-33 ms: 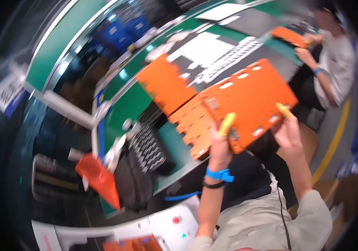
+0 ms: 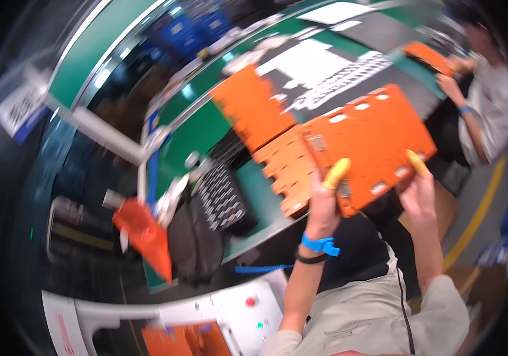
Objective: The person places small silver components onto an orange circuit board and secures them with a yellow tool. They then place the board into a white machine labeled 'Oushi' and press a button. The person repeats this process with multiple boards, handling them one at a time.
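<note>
Between both hands I hold a flat orange panel (image 2: 378, 142) with slots along its edges, tilted above the table's front edge. My left hand (image 2: 325, 204) grips its near left corner, the thumb in a yellow finger cot lying on top. At the near right edge my right hand (image 2: 417, 187) pinches the panel, its thumb also in a yellow cot. The fingers under the panel are hidden. Behind it on the table lie an orange plate with a notched edge (image 2: 286, 169) and another orange plate (image 2: 251, 107).
A black tray of small parts (image 2: 221, 199) stands left, beside a dark bag (image 2: 194, 243) and a red-orange bag (image 2: 141, 231). White sheets (image 2: 307, 62) lie farther back. A white machine (image 2: 236, 317) with a red button is near me. A co-worker (image 2: 488, 101) holds an orange piece at right.
The whole view has shifted slightly, so most of the scene sits farther right. Both hands keep their hold on the orange panel.
</note>
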A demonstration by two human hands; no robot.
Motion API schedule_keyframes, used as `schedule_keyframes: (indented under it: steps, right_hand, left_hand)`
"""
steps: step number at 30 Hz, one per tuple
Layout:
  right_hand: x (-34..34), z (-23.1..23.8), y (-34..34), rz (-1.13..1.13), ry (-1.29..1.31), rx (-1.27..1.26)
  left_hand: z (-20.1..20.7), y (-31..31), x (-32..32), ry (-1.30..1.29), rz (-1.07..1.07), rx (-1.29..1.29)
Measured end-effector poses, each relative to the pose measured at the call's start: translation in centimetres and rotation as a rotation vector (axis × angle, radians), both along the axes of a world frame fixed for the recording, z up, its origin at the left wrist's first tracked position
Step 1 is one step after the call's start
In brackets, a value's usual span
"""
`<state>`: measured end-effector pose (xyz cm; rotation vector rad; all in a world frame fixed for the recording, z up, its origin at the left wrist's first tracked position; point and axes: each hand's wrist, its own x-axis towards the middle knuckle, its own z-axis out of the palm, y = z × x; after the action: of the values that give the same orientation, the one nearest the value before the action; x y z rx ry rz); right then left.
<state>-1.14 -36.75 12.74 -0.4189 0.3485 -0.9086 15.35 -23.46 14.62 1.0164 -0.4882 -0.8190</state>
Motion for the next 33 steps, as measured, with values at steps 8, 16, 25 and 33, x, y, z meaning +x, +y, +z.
schedule_keyframes:
  steps: [8,16,25,33]
  right_hand:
    - [-1.2,-7.6,3.2,-0.017,0.079,-0.355]
    - [0.2,-16.0,-1.3,0.574,0.119,-0.694]
    - [10.2,-5.8,17.4,1.745,-0.156,0.031]
    - [1.1,5.5,38.0,2.358,-0.199,0.052]
  left_hand:
    - [1.0,9.6,-1.9,0.251,0.143,-0.365]
    - [0.5,23.6,-7.6,0.628,0.342,-0.628]
    - [-1.9,41.5,-23.4,0.35,0.842,-0.557]
    - [-4.2,47.3,-40.0,-0.365,1.738,-0.721]
